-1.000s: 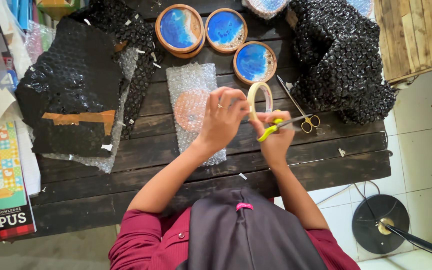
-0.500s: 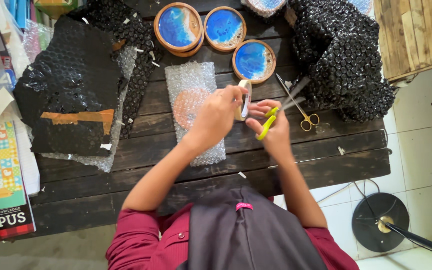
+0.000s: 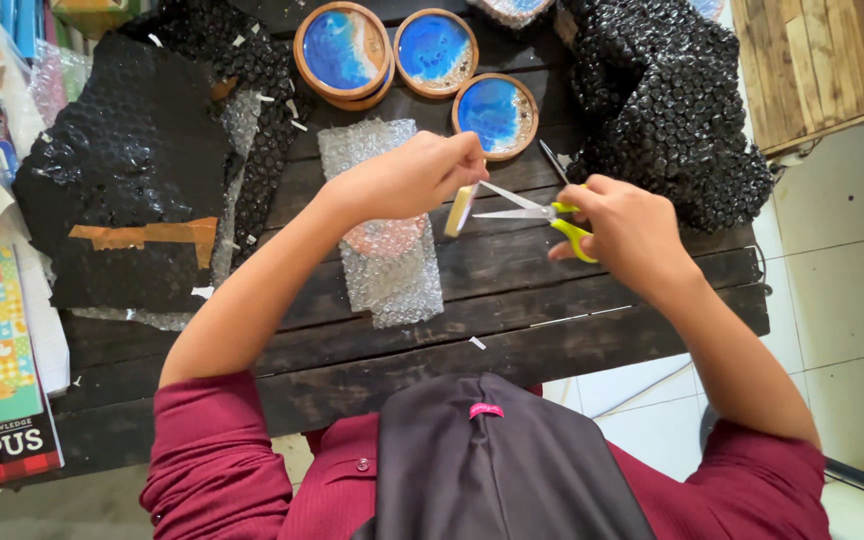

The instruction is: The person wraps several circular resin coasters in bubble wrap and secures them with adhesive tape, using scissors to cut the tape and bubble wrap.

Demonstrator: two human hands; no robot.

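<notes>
Fingers of left hand point(image 3: 417, 175) pinch tape roll point(image 3: 461, 209) over counter point(image 3: 512, 320); right hand point(image 3: 627, 225) grips scissors point(image 3: 537, 213), blades open beside roll. Risk: blade tips v. close to left fingertips, nick likely if roll twists

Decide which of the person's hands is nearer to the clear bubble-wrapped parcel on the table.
Left. The left hand, holding a tape roll, hovers at the upper right corner of the clear bubble-wrapped parcel. The right hand, gripping yellow-handled scissors, is further right.
</notes>
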